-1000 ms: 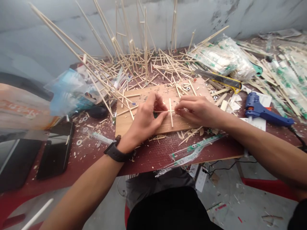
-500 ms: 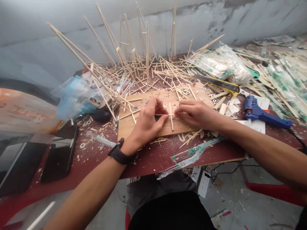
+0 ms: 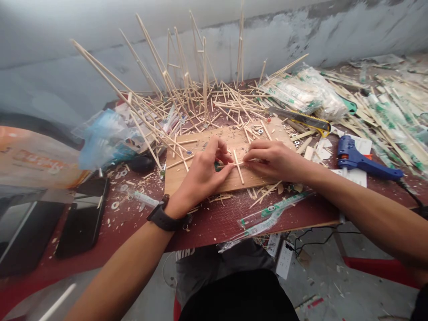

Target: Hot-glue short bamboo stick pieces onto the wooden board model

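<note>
Over the wooden board (image 3: pixel 214 182), my left hand (image 3: pixel 211 168) pinches the left end of a thin stick that lies crosswise. My right hand (image 3: pixel 272 160) has its fingers closed at the right end of the same stick. Between the two hands a short wooden stick (image 3: pixel 238 166) crosses it, forming a cross shape. A small dark green thing shows behind my left thumb; I cannot make out what it is. Other short sticks (image 3: pixel 183 159) lie crossed on the board's left part.
Tall stick frames (image 3: pixel 204 80) stand at the back among loose sticks. A box cutter (image 3: pixel 301 119), plastic bags (image 3: pixel 310 89) and a blue glue gun (image 3: pixel 364 160) are at the right. Phones (image 3: pixel 82 220) and a blue plastic bag (image 3: pixel 103 136) are at the left.
The short crossing stick now leans more, its top end further left. Both hands keep their hold close together, and the whole view has shifted slightly.
</note>
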`<state>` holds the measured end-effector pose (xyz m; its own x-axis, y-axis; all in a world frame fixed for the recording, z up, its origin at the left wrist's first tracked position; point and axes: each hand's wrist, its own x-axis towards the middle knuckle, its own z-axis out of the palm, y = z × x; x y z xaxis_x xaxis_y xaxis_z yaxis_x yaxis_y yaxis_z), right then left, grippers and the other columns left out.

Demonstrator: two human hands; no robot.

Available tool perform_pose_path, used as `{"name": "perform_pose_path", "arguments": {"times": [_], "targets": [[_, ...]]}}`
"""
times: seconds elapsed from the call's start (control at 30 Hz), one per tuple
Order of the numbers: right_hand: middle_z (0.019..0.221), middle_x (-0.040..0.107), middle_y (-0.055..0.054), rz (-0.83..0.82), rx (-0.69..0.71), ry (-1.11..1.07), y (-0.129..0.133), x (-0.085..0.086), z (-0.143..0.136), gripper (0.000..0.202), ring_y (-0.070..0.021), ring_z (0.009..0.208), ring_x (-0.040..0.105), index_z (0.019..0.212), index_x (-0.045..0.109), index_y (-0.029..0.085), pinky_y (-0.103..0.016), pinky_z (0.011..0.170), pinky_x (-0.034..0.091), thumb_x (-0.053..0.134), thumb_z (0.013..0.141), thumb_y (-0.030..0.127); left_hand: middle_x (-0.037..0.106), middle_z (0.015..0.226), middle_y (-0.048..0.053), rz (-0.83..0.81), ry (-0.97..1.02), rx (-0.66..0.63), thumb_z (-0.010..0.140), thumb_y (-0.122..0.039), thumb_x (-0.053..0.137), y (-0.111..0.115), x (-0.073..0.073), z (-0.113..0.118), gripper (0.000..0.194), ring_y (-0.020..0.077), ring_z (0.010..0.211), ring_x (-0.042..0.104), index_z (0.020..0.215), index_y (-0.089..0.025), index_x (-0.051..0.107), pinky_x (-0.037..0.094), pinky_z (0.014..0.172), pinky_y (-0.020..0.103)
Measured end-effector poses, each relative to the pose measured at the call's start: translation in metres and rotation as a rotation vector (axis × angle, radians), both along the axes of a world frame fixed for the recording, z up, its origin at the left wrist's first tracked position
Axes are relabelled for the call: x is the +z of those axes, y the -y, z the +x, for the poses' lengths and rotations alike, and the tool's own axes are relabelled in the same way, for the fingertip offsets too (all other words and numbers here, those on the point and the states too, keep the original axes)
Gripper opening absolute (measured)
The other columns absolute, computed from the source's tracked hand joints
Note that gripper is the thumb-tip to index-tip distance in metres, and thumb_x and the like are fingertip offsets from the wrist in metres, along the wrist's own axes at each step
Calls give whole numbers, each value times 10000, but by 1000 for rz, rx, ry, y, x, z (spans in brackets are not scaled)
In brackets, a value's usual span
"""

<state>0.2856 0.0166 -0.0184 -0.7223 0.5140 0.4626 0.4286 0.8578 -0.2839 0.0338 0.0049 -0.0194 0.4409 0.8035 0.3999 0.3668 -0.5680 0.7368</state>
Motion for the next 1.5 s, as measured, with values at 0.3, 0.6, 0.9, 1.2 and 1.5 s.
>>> {"name": "perform_pose_path", "arguments": {"times": [0.3,0.6,0.9,1.2,1.5], "targets": [[859,639,-47,66,-7,38,-1,-4,-1,280,-120,745,548,972,788,154,-256,694,428,559,1109,239,817,865,-8,-17,-25,9,871,-98,658,2,-1,1,282,169,799,808,979,-261,454,628,791,334],[881,634,-46,-2,-3,29,0,-3,0,248,-119,745,547,1012,798,166,-261,698,426,576,1093,239,804,861,-13,-24,-40,29,863,-67,657,2,-2,2,277,175,819,816,956,-250,471,623,775,320],[922,641,-60,-78,-21,32,0,-4,-2,264,-134,786,582,1023,779,162,-281,733,453,547,1104,257,793,857,-10,24,-44,48,856,-58,663,2,-4,3,266,169,794,793,945,-243,495,608,743,308],[961,667,-82,-71,-27,48,1,-3,-2,252,-148,826,614,1030,743,140,-292,762,482,522,1107,231,771,878,-20,-12,-29,-9,868,-87,682,1,-2,3,282,149,775,770,974,-248,475,616,739,289],[941,666,-86,-7,2,22,1,-1,-4,257,-149,803,623,1011,748,118,-287,737,500,534,1113,218,753,877,-18,5,-17,-2,878,-128,678,1,-1,2,248,142,766,749,979,-241,481,601,721,287]]}}
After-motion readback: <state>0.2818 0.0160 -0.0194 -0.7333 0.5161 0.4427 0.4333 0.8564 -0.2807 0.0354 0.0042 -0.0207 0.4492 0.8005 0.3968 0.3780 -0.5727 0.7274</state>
